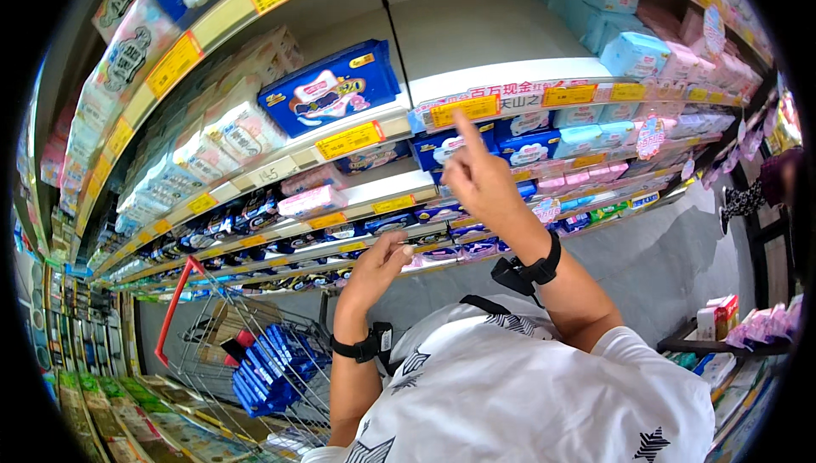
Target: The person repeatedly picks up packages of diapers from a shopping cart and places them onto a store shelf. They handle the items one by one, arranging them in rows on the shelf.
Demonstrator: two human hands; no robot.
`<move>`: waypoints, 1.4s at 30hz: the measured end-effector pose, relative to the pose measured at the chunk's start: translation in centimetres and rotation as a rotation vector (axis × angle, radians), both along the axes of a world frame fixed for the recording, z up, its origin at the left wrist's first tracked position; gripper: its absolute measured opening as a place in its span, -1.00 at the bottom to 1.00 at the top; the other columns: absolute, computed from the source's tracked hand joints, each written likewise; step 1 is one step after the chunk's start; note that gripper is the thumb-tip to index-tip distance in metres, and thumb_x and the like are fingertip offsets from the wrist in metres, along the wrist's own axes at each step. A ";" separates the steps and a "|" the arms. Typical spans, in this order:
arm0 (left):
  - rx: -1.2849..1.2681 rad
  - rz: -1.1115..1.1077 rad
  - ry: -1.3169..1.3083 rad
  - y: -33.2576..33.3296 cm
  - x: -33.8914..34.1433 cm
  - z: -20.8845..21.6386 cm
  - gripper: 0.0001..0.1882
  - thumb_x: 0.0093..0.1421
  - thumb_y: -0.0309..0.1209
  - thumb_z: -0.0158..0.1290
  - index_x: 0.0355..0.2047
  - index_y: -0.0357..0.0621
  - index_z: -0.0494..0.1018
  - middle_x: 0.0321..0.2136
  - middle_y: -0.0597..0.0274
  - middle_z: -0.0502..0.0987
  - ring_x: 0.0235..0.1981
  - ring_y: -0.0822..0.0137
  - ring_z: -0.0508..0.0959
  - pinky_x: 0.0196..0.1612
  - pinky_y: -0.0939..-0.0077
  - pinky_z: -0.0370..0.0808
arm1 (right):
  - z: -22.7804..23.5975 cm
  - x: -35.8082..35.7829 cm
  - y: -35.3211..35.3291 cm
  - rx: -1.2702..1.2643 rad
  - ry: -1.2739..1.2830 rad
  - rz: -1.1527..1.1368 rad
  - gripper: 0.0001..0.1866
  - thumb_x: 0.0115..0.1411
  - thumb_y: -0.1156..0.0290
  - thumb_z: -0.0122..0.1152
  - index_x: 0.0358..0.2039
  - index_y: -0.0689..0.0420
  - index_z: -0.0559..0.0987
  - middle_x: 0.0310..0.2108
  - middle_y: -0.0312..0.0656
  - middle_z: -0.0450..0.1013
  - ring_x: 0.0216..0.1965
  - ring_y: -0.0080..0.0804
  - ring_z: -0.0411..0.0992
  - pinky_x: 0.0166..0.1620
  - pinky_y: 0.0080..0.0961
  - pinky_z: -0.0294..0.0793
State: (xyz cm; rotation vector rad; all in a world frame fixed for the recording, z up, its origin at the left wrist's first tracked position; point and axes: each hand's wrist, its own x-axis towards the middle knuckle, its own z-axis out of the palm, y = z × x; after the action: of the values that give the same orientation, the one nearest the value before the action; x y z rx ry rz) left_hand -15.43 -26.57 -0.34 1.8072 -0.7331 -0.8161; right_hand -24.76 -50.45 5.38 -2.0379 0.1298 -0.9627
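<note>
My right hand (484, 178) is raised to the shelf front with its index finger stretched toward a yellow price tag (476, 109) and the other fingers bent; nothing is in it. Whether the fingertip touches the tag I cannot tell. My left hand (374, 272) hovers lower, before the lower shelves, fingers loosely bent, holding nothing I can see. A blue package (330, 89) stands on the shelf up and left of my right hand. Blue packages (531, 147) lie on the shelf just behind that hand. Black straps circle both wrists.
A wire shopping cart (189, 306) with a red handle stands at my left, holding a stack of blue packages (272, 369) and a cardboard box. Pale blue packs (633, 55) fill the shelf's right end. Another person's leg (741, 203) shows at far right, near a low rack.
</note>
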 end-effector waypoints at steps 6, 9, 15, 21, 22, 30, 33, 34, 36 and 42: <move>0.047 -0.016 0.029 -0.5 -0.7 0.5 -0.46 0.39 -0.11 0.05 0.18 -0.28 0.37 -0.13 0.16 0.57 -0.10 0.35 0.59 -0.16 0.50 0.51 | 0.3 -3.9 -5.9 0.266 -0.060 -0.367 -0.25 0.27 0.59 0.01 0.43 0.28 -0.02 -0.48 -0.13 0.53 -0.49 -0.43 0.52 -0.41 -0.49 0.53; 0.063 -0.043 0.026 -0.7 -0.8 0.0 -0.45 0.38 -0.10 0.06 0.18 -0.27 0.37 -0.12 0.17 0.57 -0.11 0.37 0.58 -0.14 0.50 0.50 | 0.4 -4.2 -5.8 0.294 -0.099 -0.267 -0.33 0.29 0.59 -0.01 0.40 0.24 0.09 -0.46 -0.16 0.53 -0.46 -0.50 0.52 -0.37 -0.54 0.53; 0.134 -0.082 -0.001 -1.6 -0.9 -0.6 -0.46 0.38 -0.11 0.07 0.17 -0.30 0.38 -0.14 0.19 0.57 -0.13 0.39 0.55 -0.09 0.51 0.48 | -0.3 -3.6 -0.9 0.310 0.031 0.144 -0.57 0.30 0.58 -0.02 0.19 0.17 0.40 -0.44 -0.20 0.53 -0.44 -0.56 0.50 -0.34 -0.60 0.51; 0.134 -0.083 -0.006 -1.0 -1.1 -1.7 -0.45 0.38 -0.11 0.07 0.16 -0.32 0.39 -0.15 0.15 0.57 -0.14 0.38 0.54 -0.06 0.51 0.47 | 3.7 -2.9 -2.5 0.470 0.017 0.163 -0.27 0.29 0.51 0.00 0.44 0.26 0.02 -0.47 -0.16 0.53 -0.54 -0.55 0.47 -0.42 -0.61 0.49; 0.149 -0.081 -0.002 -1.0 -1.4 -1.2 -0.45 0.38 -0.10 0.06 0.17 -0.32 0.39 -0.15 0.15 0.57 -0.14 0.37 0.54 -0.06 0.51 0.47 | 4.5 -2.6 -3.5 0.461 0.068 0.109 -0.26 0.29 0.48 -0.01 0.44 0.30 0.00 -0.48 -0.14 0.54 -0.56 -0.55 0.46 -0.44 -0.60 0.49; 0.132 -0.051 0.022 -0.5 -1.3 -2.0 -0.42 0.38 -0.06 0.05 0.17 -0.32 0.39 -0.17 0.15 0.57 -0.15 0.37 0.54 -0.06 0.49 0.48 | 7.2 -1.6 -8.9 0.365 0.345 -0.143 -0.23 0.27 0.30 0.02 0.36 0.53 0.06 -0.51 -0.07 0.56 -0.61 -0.49 0.50 -0.56 -0.60 0.48; 0.146 -0.045 0.009 -0.7 -1.2 -1.6 -0.43 0.38 -0.08 0.06 0.17 -0.33 0.39 -0.19 0.17 0.57 -0.15 0.38 0.53 -0.06 0.50 0.47 | 7.4 -1.9 -9.2 0.330 0.379 -0.145 -0.25 0.27 0.31 0.03 0.33 0.55 0.10 -0.53 -0.07 0.56 -0.61 -0.48 0.50 -0.55 -0.59 0.48; 0.140 -0.051 0.009 -0.6 -1.1 -1.9 -0.44 0.38 -0.09 0.06 0.17 -0.33 0.39 -0.20 0.17 0.56 -0.16 0.38 0.53 -0.06 0.51 0.47 | 7.5 -1.9 -9.2 0.332 0.380 -0.137 -0.25 0.27 0.30 0.03 0.32 0.56 0.11 -0.53 -0.06 0.56 -0.61 -0.47 0.50 -0.54 -0.58 0.49; 0.126 -0.054 0.022 -0.7 -1.0 -2.4 -0.45 0.38 -0.11 0.06 0.16 -0.32 0.39 -0.20 0.18 0.56 -0.16 0.39 0.53 -0.08 0.51 0.47 | 7.6 -1.9 -9.2 0.323 0.369 -0.137 -0.27 0.28 0.30 0.03 0.32 0.53 0.14 -0.54 -0.09 0.56 -0.62 -0.48 0.49 -0.54 -0.58 0.48; 0.106 -0.083 0.008 -1.5 -0.7 -2.9 -0.52 0.38 -0.13 0.06 0.09 -0.28 0.43 -0.26 0.24 0.56 -0.22 0.43 0.51 -0.15 0.52 0.46 | 7.3 -1.7 -9.3 0.271 0.354 -0.163 -0.30 0.28 0.29 0.02 0.32 0.46 0.18 -0.57 -0.13 0.55 -0.65 -0.52 0.45 -0.54 -0.56 0.46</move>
State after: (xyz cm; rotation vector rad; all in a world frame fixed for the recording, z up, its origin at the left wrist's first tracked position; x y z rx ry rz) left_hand -16.17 -28.02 -3.29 1.8762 -0.7762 -0.9317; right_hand -26.47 -59.75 12.64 -1.9454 0.5919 -0.6303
